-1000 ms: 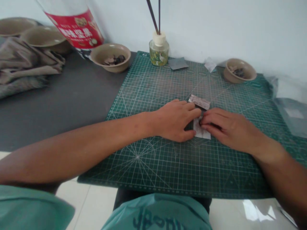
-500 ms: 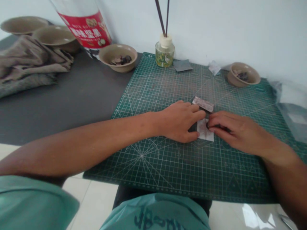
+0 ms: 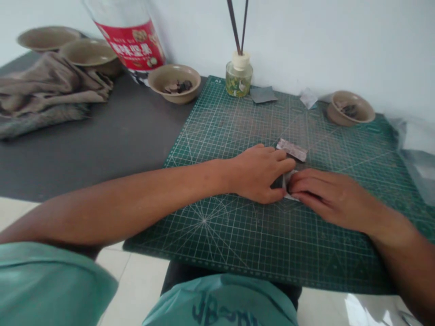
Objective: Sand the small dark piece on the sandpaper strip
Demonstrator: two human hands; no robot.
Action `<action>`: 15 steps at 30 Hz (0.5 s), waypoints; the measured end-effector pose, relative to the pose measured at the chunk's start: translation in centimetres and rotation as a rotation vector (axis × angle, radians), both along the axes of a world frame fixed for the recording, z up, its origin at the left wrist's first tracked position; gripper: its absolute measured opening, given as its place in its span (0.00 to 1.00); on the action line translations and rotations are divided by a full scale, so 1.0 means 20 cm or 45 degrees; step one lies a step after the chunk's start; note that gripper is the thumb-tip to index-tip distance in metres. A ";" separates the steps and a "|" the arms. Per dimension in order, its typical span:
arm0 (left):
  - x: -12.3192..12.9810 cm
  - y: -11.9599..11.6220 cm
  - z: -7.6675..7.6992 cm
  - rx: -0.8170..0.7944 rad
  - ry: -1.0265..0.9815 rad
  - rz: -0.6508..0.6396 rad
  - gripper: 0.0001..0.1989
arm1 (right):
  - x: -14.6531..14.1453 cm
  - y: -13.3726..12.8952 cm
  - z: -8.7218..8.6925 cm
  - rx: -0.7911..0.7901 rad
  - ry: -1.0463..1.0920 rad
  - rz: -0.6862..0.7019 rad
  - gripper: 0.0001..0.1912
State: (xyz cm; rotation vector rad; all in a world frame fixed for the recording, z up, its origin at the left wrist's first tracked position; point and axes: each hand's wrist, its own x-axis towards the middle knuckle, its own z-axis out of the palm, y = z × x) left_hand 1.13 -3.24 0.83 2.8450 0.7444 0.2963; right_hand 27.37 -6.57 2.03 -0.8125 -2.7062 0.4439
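Observation:
My left hand lies on the green cutting mat, thumb and fingers stretched apart along the left side of a small white sheet. Over that sheet, my right hand is pinched, its fingertips low and close to my left thumb. The small dark piece in the pinch is mostly hidden by the fingers. Most of the sheet is covered by my hands. Just beyond my left fingertips lies a narrow strip-shaped block with a mottled greyish top.
At the mat's back stand a reed diffuser and a bowl with small dark pieces, with a grey square between. Another bowl of pieces, a red-labelled jar and a crumpled cloth are left. A plastic bag lies right.
My right hand has slid slightly down and left relative to the white sheet, covering more of it. My left hand keeps its place on the mat. The whole view has shifted slightly.

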 end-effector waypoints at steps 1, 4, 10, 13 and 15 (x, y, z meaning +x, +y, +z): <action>0.00 0.00 0.00 -0.002 0.000 0.002 0.20 | -0.01 0.00 0.00 0.033 -0.001 -0.036 0.09; 0.00 0.00 0.00 0.000 0.009 0.015 0.21 | 0.01 0.02 0.00 0.066 -0.021 -0.170 0.08; 0.00 0.00 0.00 0.000 0.006 0.004 0.21 | 0.01 0.00 0.02 -0.054 -0.031 0.049 0.07; 0.00 0.00 0.00 0.009 -0.001 0.011 0.20 | 0.00 0.01 0.01 0.040 -0.038 -0.022 0.08; 0.00 0.00 0.00 0.017 -0.004 0.013 0.20 | 0.02 0.03 0.03 0.040 -0.061 -0.095 0.08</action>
